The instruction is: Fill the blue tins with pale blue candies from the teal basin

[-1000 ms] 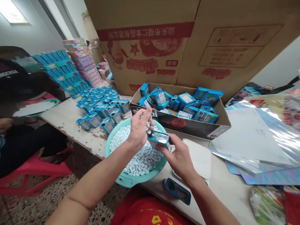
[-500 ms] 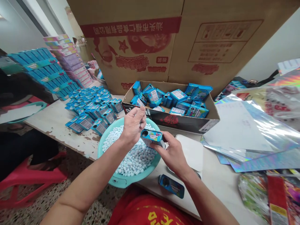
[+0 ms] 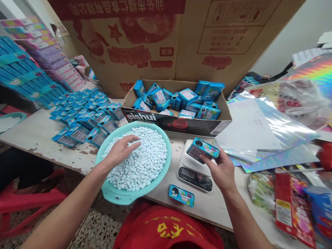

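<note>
My left hand (image 3: 123, 149) hovers over or touches the white candies (image 3: 145, 159), thumb and fingers apart with nothing visible in them. The candies fill a turquoise basin (image 3: 168, 152). In my right hand (image 3: 220, 169) is a small blue candy box (image 3: 203, 149) with a round hole in its top, held over a white kitchen scale (image 3: 195, 178); whether it touches the scale I cannot tell. A second blue candy box (image 3: 181, 195) lies on the table in front of me, candies showing in its hole.
An open carton (image 3: 176, 121) of blue boxes stands behind the basin, before a large cardboard box (image 3: 145, 52). Many blue boxes (image 3: 85, 114) stand at the left. Shiny sheets (image 3: 249, 128) and colourful packets (image 3: 290, 204) lie at the right.
My right hand has carried the blue box rightwards from the basin to above the scale. My left hand has come away from the box, dropped toward the candies and opened.
</note>
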{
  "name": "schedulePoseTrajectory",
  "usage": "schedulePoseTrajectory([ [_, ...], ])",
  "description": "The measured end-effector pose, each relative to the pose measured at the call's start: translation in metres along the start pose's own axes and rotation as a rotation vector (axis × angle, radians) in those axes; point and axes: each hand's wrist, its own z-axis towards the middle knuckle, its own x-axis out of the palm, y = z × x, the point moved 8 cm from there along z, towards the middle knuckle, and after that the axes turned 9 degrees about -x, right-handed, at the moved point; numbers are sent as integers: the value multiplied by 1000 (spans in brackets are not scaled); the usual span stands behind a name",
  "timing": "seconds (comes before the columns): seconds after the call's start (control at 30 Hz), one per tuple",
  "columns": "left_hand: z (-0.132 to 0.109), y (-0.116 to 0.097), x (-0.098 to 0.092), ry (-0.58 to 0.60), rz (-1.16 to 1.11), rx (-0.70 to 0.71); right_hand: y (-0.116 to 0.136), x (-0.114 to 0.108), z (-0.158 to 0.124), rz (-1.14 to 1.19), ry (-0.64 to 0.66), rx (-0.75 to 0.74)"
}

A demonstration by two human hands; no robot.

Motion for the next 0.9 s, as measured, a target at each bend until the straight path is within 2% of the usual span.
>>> schedulePoseTrajectory([
  [0.13, -5, -15, 9, 9, -14, 42, -35, -7, -6, -33, -14, 50],
  [0.3, -14, -41, 17, -11, 42, 136, -44, -20, -17, -28, -62, 11],
  [0.4, -23, -49, 22, -10, 59, 174, -46, -41, -33, -28, -177, 34],
  [0.5, -32, -53, 30, 27, 84, 194, -52, -66, -61, -76, -345, 116],
  [0.57, -38, -55, 35, 56, 116, 211, -53, -75, -80, -133, -397, 141],
  [0.73, -48, -62, 44, 67, 140, 297, -53, -77, -115, -208, -356, 155],
  [0.9, -51, -64, 52, 70, 159, 337, -58, -69, -132, -188, -298, 179],
])
